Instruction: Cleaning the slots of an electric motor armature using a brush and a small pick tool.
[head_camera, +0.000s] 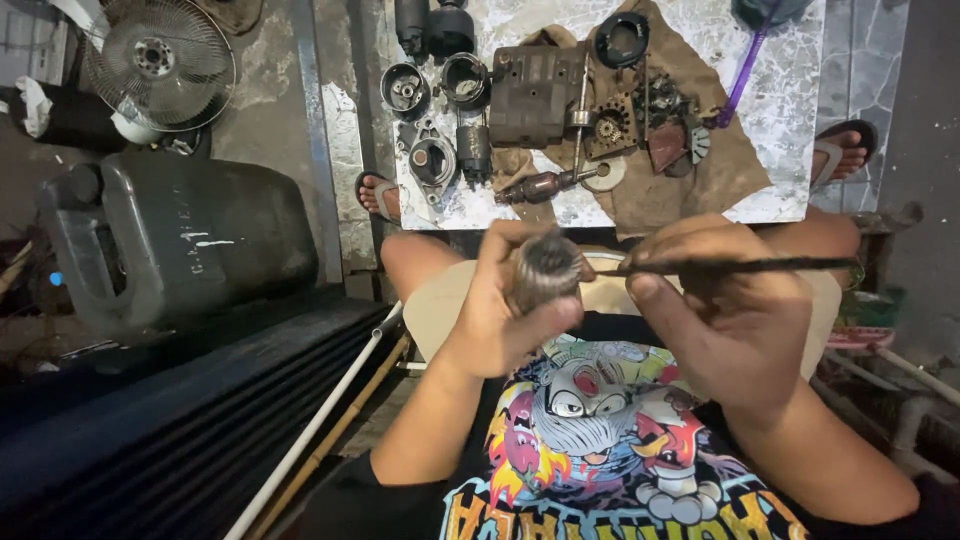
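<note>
Left hand (500, 310) fingers clamped on ribbed metal part (545, 268), right hand (725, 310) pinching thin brush (740, 266)

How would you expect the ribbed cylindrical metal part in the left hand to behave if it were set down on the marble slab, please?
The ribbed cylindrical part looks like solid metal, so probably heavy for its size and stiff. Its round shape suggests it could roll on the smooth marble slab unless laid on the brown cloth. The left hand wraps it fully, perhaps because it is greasy.
</note>
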